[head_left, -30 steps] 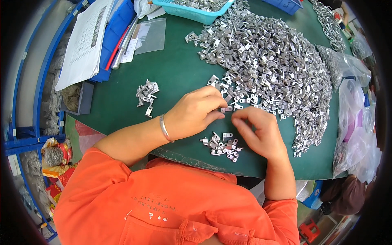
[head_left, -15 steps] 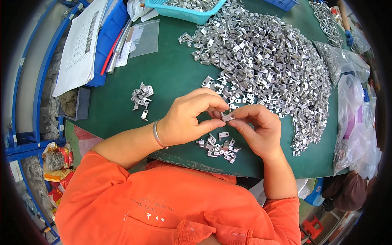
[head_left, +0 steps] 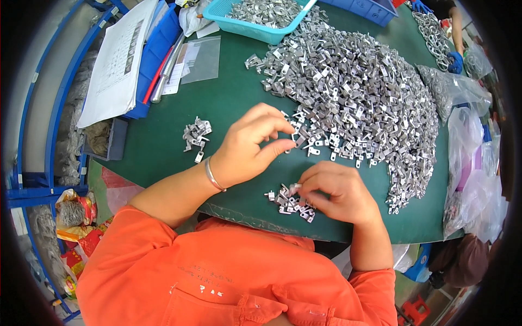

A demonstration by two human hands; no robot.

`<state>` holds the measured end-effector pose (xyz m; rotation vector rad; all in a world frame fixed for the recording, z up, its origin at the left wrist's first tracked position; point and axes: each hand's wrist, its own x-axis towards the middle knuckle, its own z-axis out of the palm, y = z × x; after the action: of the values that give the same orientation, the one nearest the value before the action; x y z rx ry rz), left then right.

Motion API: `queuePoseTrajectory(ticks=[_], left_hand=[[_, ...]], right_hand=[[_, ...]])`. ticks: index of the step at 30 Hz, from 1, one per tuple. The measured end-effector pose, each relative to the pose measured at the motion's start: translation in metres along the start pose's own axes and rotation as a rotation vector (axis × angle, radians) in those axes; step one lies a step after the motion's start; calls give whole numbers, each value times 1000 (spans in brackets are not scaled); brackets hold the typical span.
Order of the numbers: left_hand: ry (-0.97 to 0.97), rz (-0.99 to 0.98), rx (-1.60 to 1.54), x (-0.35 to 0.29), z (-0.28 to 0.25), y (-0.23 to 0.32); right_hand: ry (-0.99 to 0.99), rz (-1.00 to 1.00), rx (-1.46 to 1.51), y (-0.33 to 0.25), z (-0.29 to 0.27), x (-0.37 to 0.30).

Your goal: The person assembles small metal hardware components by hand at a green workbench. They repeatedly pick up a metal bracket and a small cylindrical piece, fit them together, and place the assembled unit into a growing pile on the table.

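Note:
On the green table, a large heap of small silver metal brackets [head_left: 353, 92], each with a hole, spreads from the middle to the right. My left hand [head_left: 254, 138] is at the heap's near left edge, thumb and forefinger curved and apart next to a few loose brackets; nothing shows between them. Lower down, my right hand [head_left: 342, 191] pinches a small bracket [head_left: 295, 188], slightly blurred, just over a small pile of brackets [head_left: 288, 202] near the table's front edge. To the left of my left hand lies another small cluster of brackets [head_left: 197, 136].
A turquoise basket [head_left: 261, 32] of metal parts stands at the back. Papers [head_left: 117, 65] lean on a blue bin at the left. Clear plastic bags [head_left: 467, 163] line the right edge. At the far right, another person's blue-gloved hand [head_left: 455, 62] is near metal chain-like pieces [head_left: 432, 38].
My hands have parted from the bracket they held together. The right moved down to the small pile with a bracket; the left stayed near the heap, its fingers now apart.

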<state>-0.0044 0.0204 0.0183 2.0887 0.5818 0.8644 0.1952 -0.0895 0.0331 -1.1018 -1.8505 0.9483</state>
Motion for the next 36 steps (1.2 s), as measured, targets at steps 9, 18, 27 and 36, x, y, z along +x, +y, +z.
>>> queuePoseTrajectory(ticks=[9,18,27,36], left_hand=[[-126,-11,157,-4,11,-10],[-249,-607,-725,-1,7,1],[-188,-637,-832,0,8,2],[-148,-639,-672,-1,7,-1]], right_hand=[[131,93,-164,9,3,1],[341,260,75,10,14,2],[309,167,-52,11,12,2],[357,310,128,15,13,2]])
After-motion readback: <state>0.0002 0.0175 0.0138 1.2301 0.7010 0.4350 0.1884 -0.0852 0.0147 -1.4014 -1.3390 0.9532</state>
